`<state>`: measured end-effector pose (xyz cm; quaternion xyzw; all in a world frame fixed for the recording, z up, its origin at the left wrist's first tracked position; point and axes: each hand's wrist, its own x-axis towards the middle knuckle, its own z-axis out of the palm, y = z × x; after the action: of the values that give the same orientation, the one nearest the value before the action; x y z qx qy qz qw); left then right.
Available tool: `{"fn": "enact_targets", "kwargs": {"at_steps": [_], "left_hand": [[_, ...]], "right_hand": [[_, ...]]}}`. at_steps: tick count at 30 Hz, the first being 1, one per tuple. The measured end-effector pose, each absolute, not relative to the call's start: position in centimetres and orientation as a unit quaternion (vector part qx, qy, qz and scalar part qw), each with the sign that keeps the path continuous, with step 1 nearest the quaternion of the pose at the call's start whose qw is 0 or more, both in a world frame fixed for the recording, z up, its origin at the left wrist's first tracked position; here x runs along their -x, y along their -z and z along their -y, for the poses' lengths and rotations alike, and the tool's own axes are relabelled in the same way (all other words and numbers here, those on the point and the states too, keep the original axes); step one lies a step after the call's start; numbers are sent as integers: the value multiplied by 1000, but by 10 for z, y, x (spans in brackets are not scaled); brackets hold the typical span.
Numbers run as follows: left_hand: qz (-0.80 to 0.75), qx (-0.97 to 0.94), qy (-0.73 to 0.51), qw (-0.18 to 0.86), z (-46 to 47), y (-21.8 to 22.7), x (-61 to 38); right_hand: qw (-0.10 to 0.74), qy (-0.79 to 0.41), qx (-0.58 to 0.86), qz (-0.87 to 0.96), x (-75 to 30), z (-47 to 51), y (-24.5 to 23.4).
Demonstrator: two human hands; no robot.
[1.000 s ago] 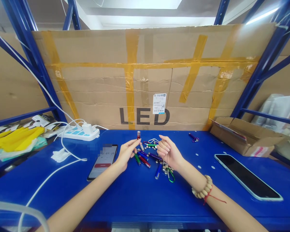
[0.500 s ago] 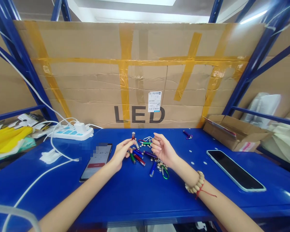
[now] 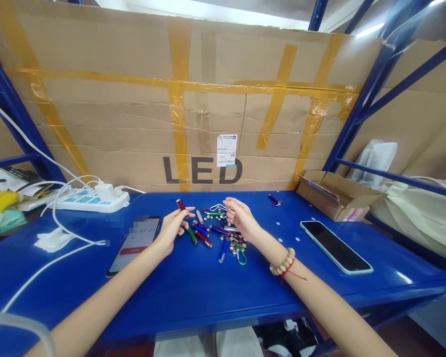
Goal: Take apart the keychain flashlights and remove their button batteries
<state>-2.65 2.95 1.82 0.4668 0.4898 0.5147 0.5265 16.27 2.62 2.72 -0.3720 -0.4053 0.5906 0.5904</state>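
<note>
My left hand [image 3: 173, 226] pinches a small red keychain flashlight [image 3: 181, 204], held tilted just above the blue table [image 3: 208, 287]. My right hand [image 3: 238, 216] hovers beside it with curled fingers, above a pile of several little flashlights [image 3: 212, 232] in blue, green, red and purple with carabiner clips. I cannot make out anything inside the right fingers. A bead bracelet with a red thread [image 3: 282, 263] circles the right wrist.
A phone with a lit timer screen [image 3: 134, 243] lies left of the pile, and a dark phone [image 3: 335, 246] lies to the right. A white power strip [image 3: 92, 199] with cables sits back left. An open cardboard box [image 3: 336, 196] stands back right. One purple flashlight [image 3: 274, 200] lies apart.
The red flashlight in my left hand has tipped from upright to slanted and moved left. The camera has dropped lower and turned; both hands stay over the pile.
</note>
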Motion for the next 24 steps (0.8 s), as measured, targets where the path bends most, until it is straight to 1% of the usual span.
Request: {"fn": "enact_targets", "kwargs": {"at_steps": [3,5,7,9,11,13,17,20,24], "left_hand": [[-493,-469,-515,521,-29,-19,26],[-495,-466,-517,520,-29,-19,26],[-490,-470,-521,517,-29,-18,26],[-478,-479,-525,516,-30,-16,26],[-467,-483,-528,519,-31,-14,26],[-462,-478,-533,523,-31,-12,26],[-466,-461,-546,522,-32,-10,25],[-465,-466,-541,524,-32,-10,25],[-468,-475,-526,529,-31,-11,25]], "right_hand": [[578,-531,427,449,-165,-31,-21],[555,-441,484,513,-168,-32,-19],[495,-291,544,612,-172,-32,-19],[406,-129,581,693,-179,-31,-21],[328,-42,608,722,-187,-30,-24],[279,-24,633,722,-196,-31,-27],[229,-20,659,716,-208,-36,-25],[203,-26,652,730,-210,-38,-23],[193,-21,628,753,-207,-35,-24]]}}
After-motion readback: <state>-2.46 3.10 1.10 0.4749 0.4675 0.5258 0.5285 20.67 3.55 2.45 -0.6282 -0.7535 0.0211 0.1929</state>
